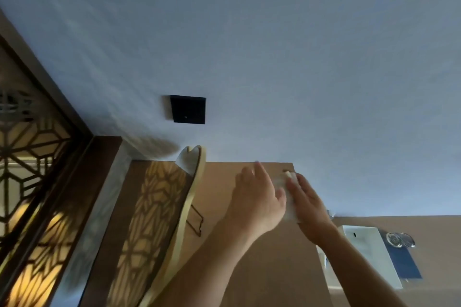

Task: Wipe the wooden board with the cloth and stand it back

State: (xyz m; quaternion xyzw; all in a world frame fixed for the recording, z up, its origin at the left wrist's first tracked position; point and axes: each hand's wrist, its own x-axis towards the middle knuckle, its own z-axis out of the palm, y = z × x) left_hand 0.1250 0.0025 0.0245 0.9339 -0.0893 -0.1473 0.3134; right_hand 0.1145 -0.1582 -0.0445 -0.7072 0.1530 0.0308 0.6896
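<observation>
The wooden board (192, 197) has a pale rim and a notch at its top. It stands tilted on a black wire stand (195, 220) on the brown cabinet top (219, 182), left of both hands, and its face shows a lattice pattern of light. A white cloth (289, 203) lies near the top's far right corner, by the wall. My right hand (308, 207) rests on the cloth with its fingers stretched out over it. My left hand (254, 197) hovers beside the cloth, fingers apart, thumb at the cloth's edge. Neither hand touches the board.
A black square switch plate (188, 109) sits on the pale wall above the board. A lit lattice screen (30, 157) fills the left side. Lower right, a white tray (364, 249), two glass pieces (399, 240) and a blue card (405, 265) lie on a lower surface.
</observation>
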